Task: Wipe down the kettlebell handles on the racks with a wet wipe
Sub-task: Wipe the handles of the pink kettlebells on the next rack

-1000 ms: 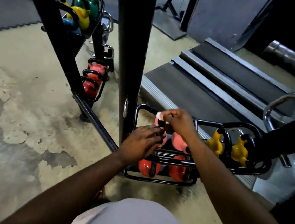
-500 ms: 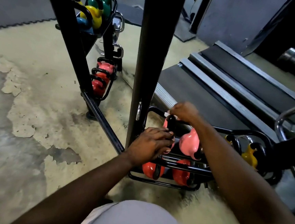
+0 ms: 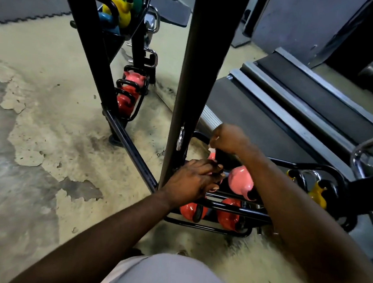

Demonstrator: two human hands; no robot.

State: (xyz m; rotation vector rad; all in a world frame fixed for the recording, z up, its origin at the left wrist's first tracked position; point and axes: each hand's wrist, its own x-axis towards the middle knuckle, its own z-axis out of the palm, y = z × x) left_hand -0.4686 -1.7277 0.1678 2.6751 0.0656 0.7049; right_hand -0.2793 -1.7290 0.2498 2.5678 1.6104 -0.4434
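A low black rack (image 3: 225,206) on the floor holds pink kettlebells (image 3: 240,182) above and red kettlebells (image 3: 228,215) below, with yellow kettlebells (image 3: 317,194) to the right. My right hand (image 3: 228,138) is closed around a white wet wipe (image 3: 212,147), pressed on the black handle of the far-left pink kettlebell. My left hand (image 3: 191,180) rests on that kettlebell's body and the rack rail, steadying it. The kettlebell itself is mostly hidden by both hands.
A thick black upright post (image 3: 198,74) stands just left of my hands. A mirror behind it reflects a second rack with red, yellow, blue and green kettlebells (image 3: 129,89). A treadmill deck (image 3: 285,109) lies behind the rack. Worn concrete floor (image 3: 35,128) spreads left.
My right hand has moved the wipe up and back along the handle, away from my left hand. The view has shifted closer and slightly right.
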